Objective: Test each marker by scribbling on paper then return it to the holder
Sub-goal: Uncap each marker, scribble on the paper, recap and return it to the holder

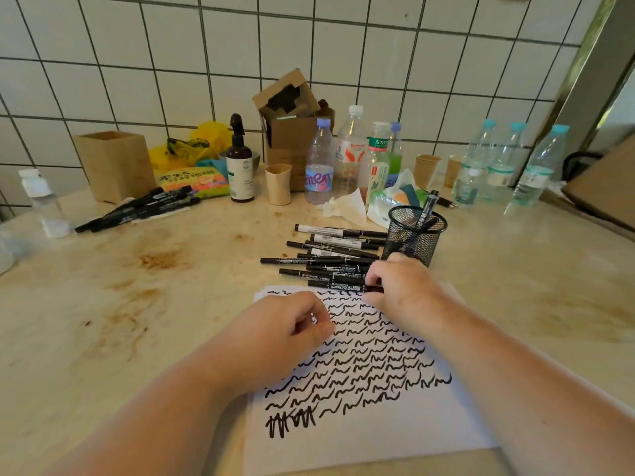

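Peering down, I see my right hand (400,286) pinching the end of the nearest marker (345,287) in the loose pile (330,257), its fingertips half hidden. My left hand (292,328) rests curled on the scribbled paper (360,424) (whether it holds anything I cannot tell). One marker (427,207) leans in the black mesh holder (412,238) on the stained desk (137,286), just beside the pile.

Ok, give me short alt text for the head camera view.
A right hand picks a black marker from a pile beside a mesh holder, above scribble-covered paper. The left hand rests curled on the paper.
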